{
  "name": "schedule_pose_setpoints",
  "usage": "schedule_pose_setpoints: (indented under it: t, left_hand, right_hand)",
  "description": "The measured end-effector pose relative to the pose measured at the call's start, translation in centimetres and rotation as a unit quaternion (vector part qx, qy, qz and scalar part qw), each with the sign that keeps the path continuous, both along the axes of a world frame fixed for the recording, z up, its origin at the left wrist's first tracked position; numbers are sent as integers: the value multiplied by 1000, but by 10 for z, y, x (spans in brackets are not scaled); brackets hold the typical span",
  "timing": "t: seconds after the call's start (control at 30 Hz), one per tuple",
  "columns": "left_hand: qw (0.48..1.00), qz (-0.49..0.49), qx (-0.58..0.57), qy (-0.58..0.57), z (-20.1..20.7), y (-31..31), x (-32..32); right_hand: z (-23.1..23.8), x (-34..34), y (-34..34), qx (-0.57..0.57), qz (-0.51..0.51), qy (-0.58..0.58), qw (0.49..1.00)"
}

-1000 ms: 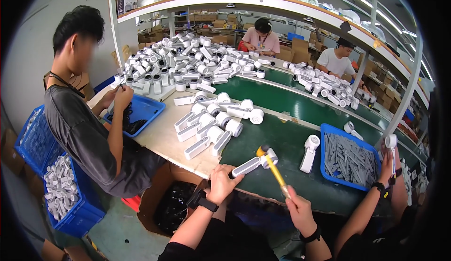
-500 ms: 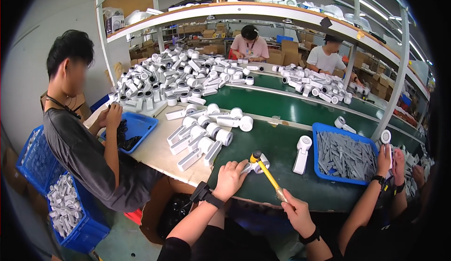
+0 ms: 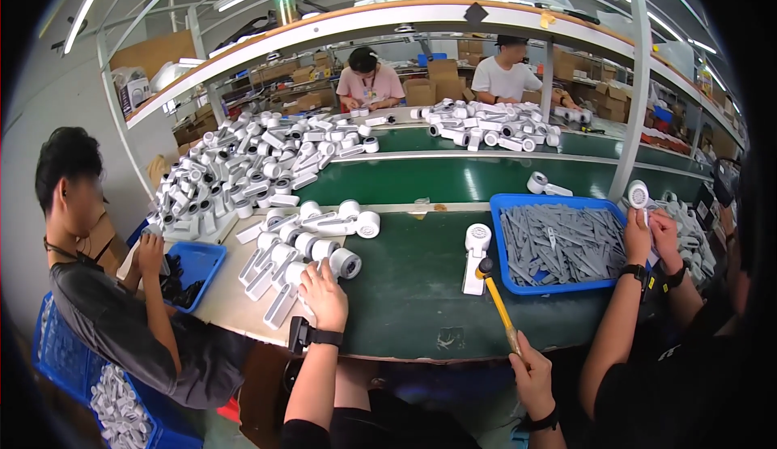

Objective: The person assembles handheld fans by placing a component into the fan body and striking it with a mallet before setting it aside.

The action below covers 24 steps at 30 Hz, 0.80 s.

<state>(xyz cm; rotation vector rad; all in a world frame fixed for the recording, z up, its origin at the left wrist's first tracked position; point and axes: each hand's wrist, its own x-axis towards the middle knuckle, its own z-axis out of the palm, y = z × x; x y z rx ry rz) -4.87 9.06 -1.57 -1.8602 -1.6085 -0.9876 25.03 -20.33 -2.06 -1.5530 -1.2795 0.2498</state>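
My left hand [image 3: 325, 297] reaches into a cluster of white-and-grey handheld fans [image 3: 279, 307], its fingers curved over one fan. The palm hides most of that fan. My right hand [image 3: 532, 374] is closed round the lower handle of a small hammer [image 3: 502, 311], yellow with a black head. The hammer points up and away, its head beside the handle end of a single fan [image 3: 477, 243] lying on the green work surface [image 3: 405, 287]. Whether the hammer touches that fan, I cannot tell.
A blue tray [image 3: 558, 290] of grey strips lies right. A co-worker's hands [image 3: 647, 235] hold a fan beside it. At left another person [image 3: 105, 287] works by a blue tray [image 3: 212, 275]. A large fan pile [image 3: 235, 166] stands behind, beneath a shelf [image 3: 388, 16].
My left hand has moved left from the fan under the hammer to the cluster; that fan no longer lies there. The hammer has moved right. The whole view has shifted rightward.
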Motion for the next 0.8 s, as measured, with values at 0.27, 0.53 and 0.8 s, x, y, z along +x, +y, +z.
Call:
schedule_pose_setpoints:
  t: [0.27,0.53,0.8]
  left_hand:
    - [892,-397,-193,-96,20,-76,191]
    - [864,-426,-233,-130,-6,-54,179]
    - [798,-386,-363,-286,9,-70,41]
  right_hand:
    - [-18,14,-29,-10,-41,112,993]
    - [-17,10,-41,-65,5,133,989]
    - [-11,-9,-20,-50,109,80,990]
